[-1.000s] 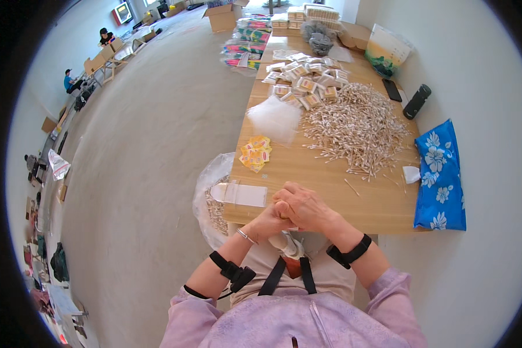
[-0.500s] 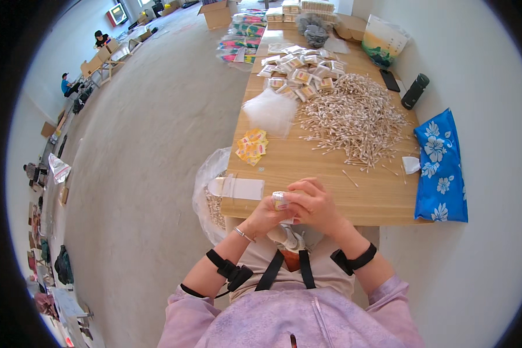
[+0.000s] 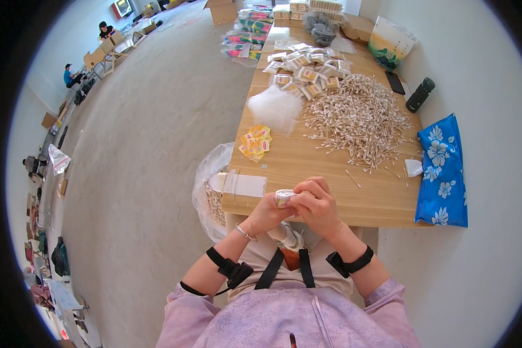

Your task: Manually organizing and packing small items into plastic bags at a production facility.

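Note:
My left hand is wrapped round a small clear packet of cotton swabs, held upright at the near edge of the table. The fingers of my right hand are bent and press on the packet's right side and top. Further off lies a big loose pile of cotton swabs, with several filled packets behind it. To the left are a stack of clear plastic bags and a small heap of yellow cards. A white box sits just left of my hands.
A blue flowered pouch lies along the table's right edge, with a black bottle and a phone beyond. Below the left corner stands a plastic sack of swabs. Wrapped colourful bundles stand past the table's left side.
The packet has turned a little in my hands, and its white top now faces up more. My right fingers have shifted slightly over it. The view has moved slightly.

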`<state>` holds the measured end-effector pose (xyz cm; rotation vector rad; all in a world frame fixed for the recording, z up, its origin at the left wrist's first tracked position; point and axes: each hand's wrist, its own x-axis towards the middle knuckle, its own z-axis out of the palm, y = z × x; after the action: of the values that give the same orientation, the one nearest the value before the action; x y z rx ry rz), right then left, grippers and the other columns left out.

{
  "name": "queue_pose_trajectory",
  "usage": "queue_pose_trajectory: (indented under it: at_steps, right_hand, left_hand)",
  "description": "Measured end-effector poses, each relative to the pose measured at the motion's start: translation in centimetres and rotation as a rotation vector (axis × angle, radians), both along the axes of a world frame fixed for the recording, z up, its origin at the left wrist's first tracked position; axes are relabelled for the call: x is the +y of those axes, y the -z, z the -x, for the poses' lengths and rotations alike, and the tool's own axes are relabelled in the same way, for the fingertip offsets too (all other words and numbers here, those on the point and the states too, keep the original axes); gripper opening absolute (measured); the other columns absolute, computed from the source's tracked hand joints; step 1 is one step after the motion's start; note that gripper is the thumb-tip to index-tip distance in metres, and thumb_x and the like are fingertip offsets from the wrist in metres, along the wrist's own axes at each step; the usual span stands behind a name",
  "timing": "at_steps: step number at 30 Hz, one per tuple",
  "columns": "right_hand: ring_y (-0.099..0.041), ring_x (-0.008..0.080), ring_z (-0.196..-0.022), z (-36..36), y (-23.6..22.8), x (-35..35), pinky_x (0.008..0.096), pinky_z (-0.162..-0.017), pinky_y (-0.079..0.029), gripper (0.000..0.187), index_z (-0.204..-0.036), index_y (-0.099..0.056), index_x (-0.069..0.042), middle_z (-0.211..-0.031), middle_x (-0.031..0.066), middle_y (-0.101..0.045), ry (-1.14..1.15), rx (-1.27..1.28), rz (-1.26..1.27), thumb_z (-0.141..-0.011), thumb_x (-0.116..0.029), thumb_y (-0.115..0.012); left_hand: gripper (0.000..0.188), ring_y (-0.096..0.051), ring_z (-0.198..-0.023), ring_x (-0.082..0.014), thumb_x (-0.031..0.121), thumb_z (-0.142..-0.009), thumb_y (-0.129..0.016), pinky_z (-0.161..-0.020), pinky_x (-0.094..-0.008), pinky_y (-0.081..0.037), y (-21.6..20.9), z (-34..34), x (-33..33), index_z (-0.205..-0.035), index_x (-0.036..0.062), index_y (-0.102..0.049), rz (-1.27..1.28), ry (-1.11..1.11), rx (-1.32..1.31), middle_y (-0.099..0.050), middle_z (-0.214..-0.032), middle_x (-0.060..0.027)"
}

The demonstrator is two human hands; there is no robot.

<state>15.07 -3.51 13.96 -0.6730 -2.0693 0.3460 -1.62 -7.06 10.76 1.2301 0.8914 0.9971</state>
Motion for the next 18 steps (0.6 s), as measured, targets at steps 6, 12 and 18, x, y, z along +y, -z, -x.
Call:
queue_pose_trajectory:
  at_steps: [6,12,18]
  right_hand:
    - [-0.052,0.0272,-0.095,-1.3,-0.7,0.5,0.0361,-0.082,-0.046,0.016,-0.074,-0.058,-0.005,-0.096,0.0079,-0.056,-0.125,-0.032,0.206,-0.069,-0.008,-0.073]
    - [-0.05,0.0287,-0.1,-2.2,-1.2,0.6,0.0359,-0.084,-0.044,0.018,-0.079,-0.056,-0.003,-0.1,0.0102,-0.054,-0.212,-0.062,0.317,-0.074,-0.009,-0.072]
    - [-0.055,0.0223,-0.094,-3.1,-0.1,1.2,0.0324,-0.083,-0.044,0.014,-0.089,-0.06,-0.005,-0.102,0.0072,-0.057,-0.243,0.091,0.494,-0.08,-0.008,-0.07]
  left_hand:
    - [0.009,-0.051,-0.076,-0.0027,0.01,-0.087,-0.066,-0.067,-0.0227,-0.047,-1.4,-0.2,-0.2,-0.092,0.0022,-0.064,-0.014,-0.041,0.219,-0.062,-0.081,0.0041]
    - [0.015,-0.05,-0.074,-0.0028,0.016,-0.087,-0.068,-0.066,-0.0234,-0.046,-1.3,-0.1,-0.4,-0.095,0.0032,-0.065,0.001,0.023,0.295,-0.062,-0.08,0.0032]
    - [0.016,-0.055,-0.077,-0.0051,0.016,-0.088,-0.067,-0.071,-0.0242,-0.047,-0.5,-0.3,-0.4,-0.099,0.0044,-0.066,-0.012,0.027,0.261,-0.066,-0.085,0.0013]
